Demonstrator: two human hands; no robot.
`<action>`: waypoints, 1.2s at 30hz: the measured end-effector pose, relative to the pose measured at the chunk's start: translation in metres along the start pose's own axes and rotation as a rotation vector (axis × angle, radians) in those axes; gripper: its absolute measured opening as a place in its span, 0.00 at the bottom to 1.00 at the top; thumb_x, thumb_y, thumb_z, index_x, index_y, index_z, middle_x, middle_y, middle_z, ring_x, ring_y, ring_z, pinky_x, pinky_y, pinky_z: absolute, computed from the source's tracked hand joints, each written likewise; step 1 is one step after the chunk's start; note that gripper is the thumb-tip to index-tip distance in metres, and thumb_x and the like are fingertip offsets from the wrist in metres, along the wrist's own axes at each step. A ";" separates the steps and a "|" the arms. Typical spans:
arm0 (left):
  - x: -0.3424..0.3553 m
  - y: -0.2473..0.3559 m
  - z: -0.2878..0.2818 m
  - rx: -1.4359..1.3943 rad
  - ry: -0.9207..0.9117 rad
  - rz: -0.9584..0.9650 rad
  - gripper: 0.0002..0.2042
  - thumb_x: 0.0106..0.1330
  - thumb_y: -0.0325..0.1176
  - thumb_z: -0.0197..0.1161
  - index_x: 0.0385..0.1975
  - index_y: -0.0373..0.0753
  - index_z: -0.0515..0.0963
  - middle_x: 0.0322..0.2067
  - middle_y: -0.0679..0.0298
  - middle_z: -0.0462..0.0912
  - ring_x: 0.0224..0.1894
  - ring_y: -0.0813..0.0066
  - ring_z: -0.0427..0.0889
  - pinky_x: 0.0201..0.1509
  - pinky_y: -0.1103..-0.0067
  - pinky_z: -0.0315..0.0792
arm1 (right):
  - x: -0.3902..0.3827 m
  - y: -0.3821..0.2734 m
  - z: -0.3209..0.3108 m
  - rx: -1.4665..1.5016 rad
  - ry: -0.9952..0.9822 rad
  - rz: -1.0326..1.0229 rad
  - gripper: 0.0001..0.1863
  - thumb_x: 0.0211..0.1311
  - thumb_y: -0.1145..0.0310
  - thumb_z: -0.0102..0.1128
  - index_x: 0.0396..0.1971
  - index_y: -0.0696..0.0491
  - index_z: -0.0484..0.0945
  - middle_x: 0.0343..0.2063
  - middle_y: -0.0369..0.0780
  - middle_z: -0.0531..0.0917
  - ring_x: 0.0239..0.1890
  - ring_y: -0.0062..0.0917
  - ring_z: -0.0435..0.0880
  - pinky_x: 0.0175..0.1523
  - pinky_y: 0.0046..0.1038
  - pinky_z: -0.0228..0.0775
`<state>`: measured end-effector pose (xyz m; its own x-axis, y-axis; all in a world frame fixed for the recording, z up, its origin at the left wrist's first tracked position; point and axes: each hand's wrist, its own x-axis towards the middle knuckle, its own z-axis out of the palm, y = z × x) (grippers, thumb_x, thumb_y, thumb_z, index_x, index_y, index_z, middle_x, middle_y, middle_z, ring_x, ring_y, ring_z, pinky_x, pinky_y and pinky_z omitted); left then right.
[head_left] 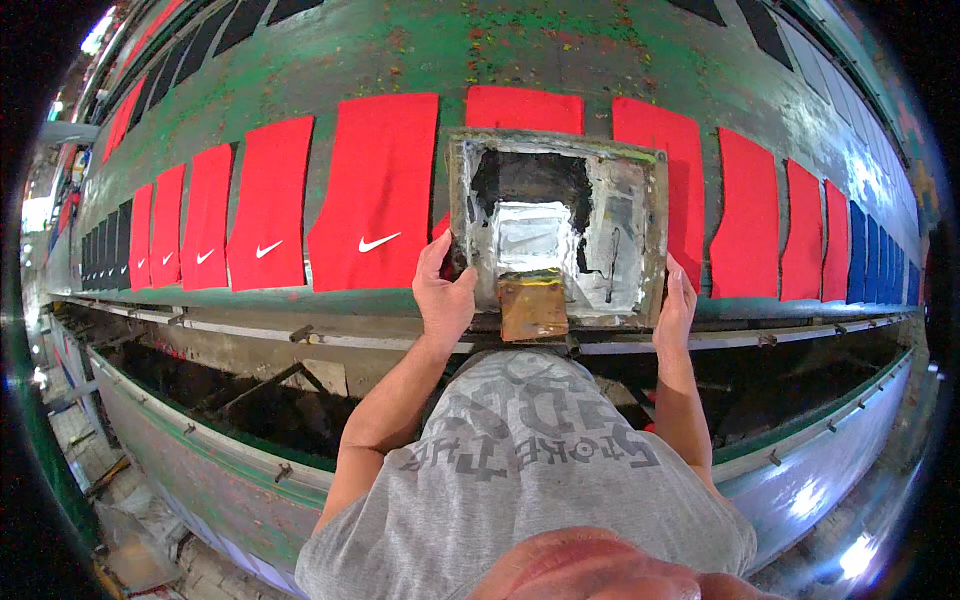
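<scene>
Both my hands grip a paint-smeared screen-printing frame (658,215) over the long green table. My left hand (445,292) closes round its left edge, thumb on the near side. On the opposite edge is my right hand (676,308), fingers wrapped along the side. A white-inked patch (530,238) lies in the middle of the mesh, with black tape or coating around it. A brown, squeegee-like block (533,310) rests at the near edge. Under and behind the frame are partly hidden red fabric pieces (660,130).
To the left, red fabric pieces (372,180) bear white curved marks; those to the right (748,215) look plain. Dark blue pieces (870,250) lie farther right, black ones (105,250) far left. A metal rail (250,318) runs along the green table's (400,60) near edge.
</scene>
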<state>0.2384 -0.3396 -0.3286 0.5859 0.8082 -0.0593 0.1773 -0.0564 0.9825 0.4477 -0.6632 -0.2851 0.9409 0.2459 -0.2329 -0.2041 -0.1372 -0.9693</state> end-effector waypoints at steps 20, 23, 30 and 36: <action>0.013 0.010 -0.004 0.383 -0.059 0.146 0.33 0.64 0.26 0.77 0.72 0.31 0.78 0.59 0.46 0.84 0.60 0.51 0.87 0.68 0.65 0.80 | -0.056 -0.052 0.065 -0.807 -0.639 -0.774 0.32 0.59 0.68 0.82 0.65 0.51 0.84 0.67 0.47 0.81 0.72 0.45 0.77 0.75 0.47 0.72; 0.033 0.013 -0.003 0.487 -0.031 0.390 0.26 0.70 0.28 0.76 0.69 0.40 0.82 0.59 0.45 0.84 0.59 0.47 0.86 0.63 0.62 0.81 | -0.066 -0.052 0.090 -0.864 -0.870 -0.847 0.31 0.57 0.68 0.82 0.63 0.52 0.85 0.65 0.46 0.83 0.69 0.45 0.79 0.74 0.47 0.74; 0.059 0.005 0.021 0.621 0.045 0.514 0.13 0.76 0.25 0.65 0.56 0.37 0.89 0.58 0.47 0.86 0.62 0.45 0.84 0.66 0.59 0.79 | -0.056 -0.060 0.112 -0.941 -0.756 -0.937 0.22 0.61 0.76 0.70 0.57 0.55 0.87 0.57 0.42 0.85 0.62 0.40 0.83 0.68 0.45 0.78; 0.061 -0.001 0.022 0.616 0.041 0.572 0.17 0.72 0.22 0.65 0.59 0.39 0.86 0.59 0.48 0.85 0.63 0.43 0.82 0.67 0.54 0.76 | -0.043 -0.072 0.140 -0.958 -0.728 -0.778 0.23 0.59 0.81 0.63 0.56 0.58 0.87 0.56 0.44 0.88 0.60 0.43 0.85 0.68 0.43 0.78</action>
<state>0.2909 -0.3031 -0.3372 0.6893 0.5778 0.4370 0.2684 -0.7640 0.5868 0.3839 -0.5298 -0.2160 0.3214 0.9456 0.0510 0.8228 -0.2523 -0.5092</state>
